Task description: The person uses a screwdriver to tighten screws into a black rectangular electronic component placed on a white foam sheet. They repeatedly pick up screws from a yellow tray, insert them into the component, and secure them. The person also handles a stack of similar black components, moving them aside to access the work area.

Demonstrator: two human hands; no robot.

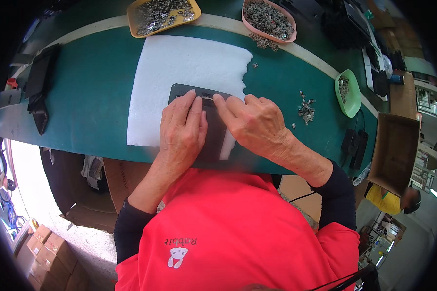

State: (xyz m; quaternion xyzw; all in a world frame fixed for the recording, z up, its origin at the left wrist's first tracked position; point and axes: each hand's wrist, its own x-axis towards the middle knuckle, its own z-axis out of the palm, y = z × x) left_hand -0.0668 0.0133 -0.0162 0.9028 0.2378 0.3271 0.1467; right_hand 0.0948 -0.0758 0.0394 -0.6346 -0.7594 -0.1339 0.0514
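Observation:
A dark grey flat panel with rounded corners lies on a white foam sheet in front of me. My left hand rests across the panel's left side, fingers stretched toward its far edge. From the right, my right hand reaches over the panel with curled fingers. Its index fingertip is at a small dark recess near the far edge. A thin light piece shows beside that fingertip, too small to name. The right thumb is mostly hidden.
Small metal parts fill a yellow tray, a pink tray and a green tray. A loose pile of metal parts lies on the green table. Black flat pieces stand left; a cardboard box is right.

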